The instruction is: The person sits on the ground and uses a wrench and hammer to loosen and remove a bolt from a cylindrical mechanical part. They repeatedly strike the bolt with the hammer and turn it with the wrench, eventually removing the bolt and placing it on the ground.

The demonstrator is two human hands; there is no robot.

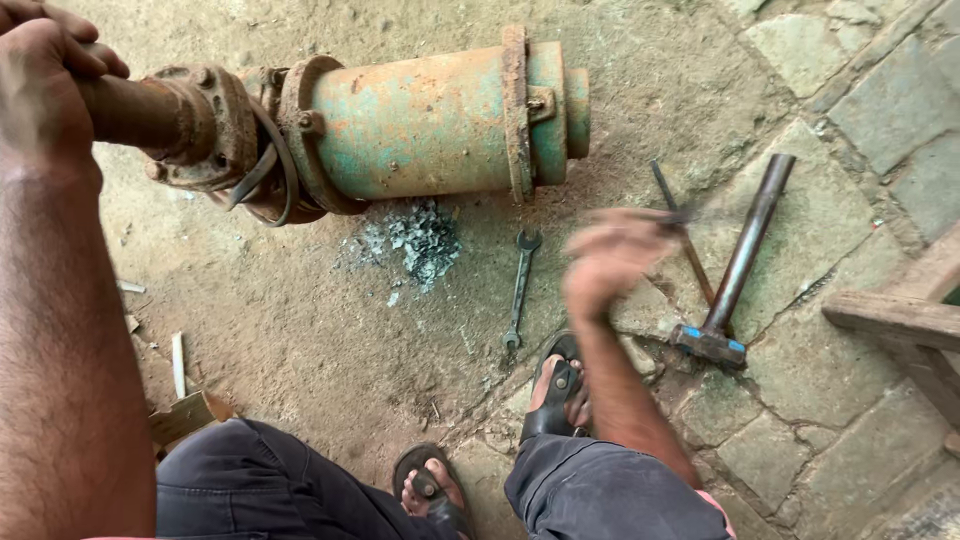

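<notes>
Your left hand [45, 85] is clenching the rusty shaft [125, 108] that is sticking out of the left end of the big green pump body [430, 125], which is lying on its side on the dirt floor at the far side of the scene. Your right hand [610, 255] is blurring with motion over the stone paving to the right, its grip closing on a thin dark rod [685, 235]; the blur makes it hard to tell how firmly you are holding it. A small open-ended spanner [519, 290] is lying just left of that hand, and a hammer [735, 265] with a metal handle is resting just right of it, head toward you. A patch of grey chips [420, 240] is sitting under the pump casing.

Judging from this, you are steadying the pump by its shaft while fetching a tool. The next move seems to call for bringing the rod across to the rusted flange [205, 125], keeping the shaft from rolling and your sandalled feet [555, 395] out from under anything heavy.
</notes>
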